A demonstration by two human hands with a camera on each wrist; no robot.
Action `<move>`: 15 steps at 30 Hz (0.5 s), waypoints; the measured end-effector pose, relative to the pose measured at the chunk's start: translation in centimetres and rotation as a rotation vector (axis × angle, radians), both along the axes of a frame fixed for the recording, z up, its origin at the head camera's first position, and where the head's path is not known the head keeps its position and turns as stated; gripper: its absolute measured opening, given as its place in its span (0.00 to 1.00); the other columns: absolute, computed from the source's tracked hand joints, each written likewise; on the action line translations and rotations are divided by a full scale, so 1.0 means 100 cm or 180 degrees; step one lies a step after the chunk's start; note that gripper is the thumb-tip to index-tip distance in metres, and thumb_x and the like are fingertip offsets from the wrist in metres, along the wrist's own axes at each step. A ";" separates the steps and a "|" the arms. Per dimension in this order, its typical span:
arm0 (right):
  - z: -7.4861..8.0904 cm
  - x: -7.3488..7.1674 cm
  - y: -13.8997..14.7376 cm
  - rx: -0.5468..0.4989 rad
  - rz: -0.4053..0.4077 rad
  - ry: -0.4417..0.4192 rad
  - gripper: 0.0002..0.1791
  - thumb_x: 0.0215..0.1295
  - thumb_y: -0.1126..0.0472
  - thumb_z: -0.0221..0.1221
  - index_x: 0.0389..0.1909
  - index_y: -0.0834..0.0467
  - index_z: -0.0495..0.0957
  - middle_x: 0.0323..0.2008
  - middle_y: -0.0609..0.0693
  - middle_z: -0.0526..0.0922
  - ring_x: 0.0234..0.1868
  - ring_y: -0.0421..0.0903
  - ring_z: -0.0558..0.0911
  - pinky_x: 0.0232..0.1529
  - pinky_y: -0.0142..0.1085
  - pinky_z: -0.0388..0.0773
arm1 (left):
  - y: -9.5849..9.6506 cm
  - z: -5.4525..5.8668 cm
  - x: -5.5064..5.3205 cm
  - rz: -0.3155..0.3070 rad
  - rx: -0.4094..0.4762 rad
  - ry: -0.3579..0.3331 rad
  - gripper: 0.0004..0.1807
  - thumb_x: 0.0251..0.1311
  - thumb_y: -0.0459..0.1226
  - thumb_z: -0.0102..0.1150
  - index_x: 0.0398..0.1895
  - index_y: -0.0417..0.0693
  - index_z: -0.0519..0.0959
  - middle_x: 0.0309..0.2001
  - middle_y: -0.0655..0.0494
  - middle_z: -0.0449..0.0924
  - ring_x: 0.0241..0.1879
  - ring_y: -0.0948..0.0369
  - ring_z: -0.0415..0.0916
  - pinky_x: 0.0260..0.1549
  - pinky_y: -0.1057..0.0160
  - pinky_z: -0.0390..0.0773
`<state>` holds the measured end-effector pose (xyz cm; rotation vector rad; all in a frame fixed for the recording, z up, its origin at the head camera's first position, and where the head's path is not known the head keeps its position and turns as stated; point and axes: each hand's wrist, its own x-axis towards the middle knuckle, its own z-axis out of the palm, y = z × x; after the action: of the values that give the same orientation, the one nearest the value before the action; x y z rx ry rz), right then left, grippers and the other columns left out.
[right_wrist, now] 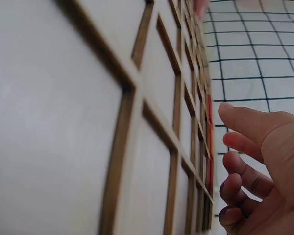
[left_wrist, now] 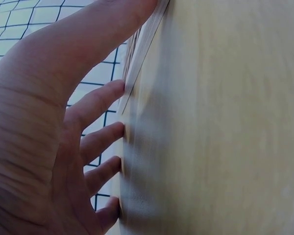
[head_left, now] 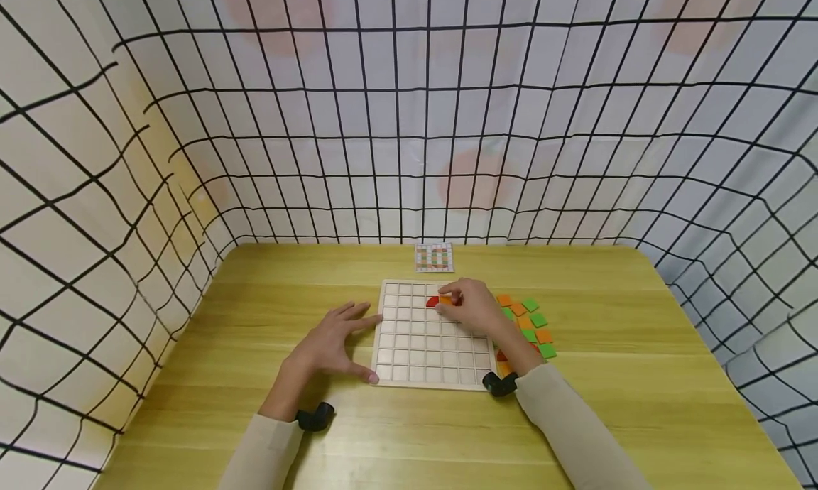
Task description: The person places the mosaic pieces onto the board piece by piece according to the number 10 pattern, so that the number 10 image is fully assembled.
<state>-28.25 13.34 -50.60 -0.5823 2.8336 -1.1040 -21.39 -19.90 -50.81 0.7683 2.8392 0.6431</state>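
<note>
A pale wooden grid board [head_left: 402, 334] lies on the table. In its upper part are a red quarter-round tile [head_left: 432, 301] and an orange tile [head_left: 445, 300], side by side. My right hand [head_left: 471, 307] hovers over them with thumb and forefinger spread around the orange tile. The right wrist view shows the fingers loosely bent, nothing between them, and another red piece [right_wrist: 210, 174] past the orange. My left hand [head_left: 329, 344] spreads its fingers at the board's left side; thumb and forefinger touch the edge, and the other fingertips rest on the table.
Loose green, orange and red tiles [head_left: 539, 320] lie right of the board, partly behind my right forearm. A small patterned card [head_left: 434, 258] lies beyond the board. Black wire netting [head_left: 396, 135] over pale walls encloses the wooden table [head_left: 307, 277] at the back and sides.
</note>
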 end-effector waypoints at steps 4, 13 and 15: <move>0.002 0.005 0.016 -0.0088 -0.0042 0.0071 0.18 0.66 0.54 0.70 0.53 0.58 0.87 0.28 0.48 0.77 0.26 0.44 0.69 0.29 0.34 0.66 | 0.001 0.001 0.001 -0.0002 0.0010 0.0017 0.62 0.32 0.72 0.77 0.76 0.65 0.69 0.81 0.49 0.57 0.81 0.39 0.48 0.71 0.27 0.58; 0.010 0.018 0.067 -0.0034 -0.0419 0.0065 0.18 0.66 0.52 0.70 0.53 0.57 0.88 0.33 0.49 0.79 0.31 0.47 0.72 0.32 0.37 0.70 | 0.003 0.002 0.002 -0.0025 0.0034 0.0023 0.62 0.32 0.71 0.77 0.76 0.63 0.69 0.81 0.47 0.57 0.81 0.38 0.48 0.72 0.26 0.55; 0.010 0.019 0.078 -0.0036 -0.0484 0.0075 0.18 0.66 0.51 0.70 0.53 0.57 0.87 0.34 0.50 0.80 0.32 0.47 0.73 0.32 0.37 0.71 | 0.003 0.002 0.002 -0.0017 0.0047 0.0040 0.62 0.32 0.71 0.78 0.76 0.63 0.69 0.81 0.47 0.57 0.80 0.38 0.49 0.71 0.26 0.56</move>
<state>-26.35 21.13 -49.61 -0.3882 2.9358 -1.1433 -21.17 -19.63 -50.58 0.7848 2.8457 0.6615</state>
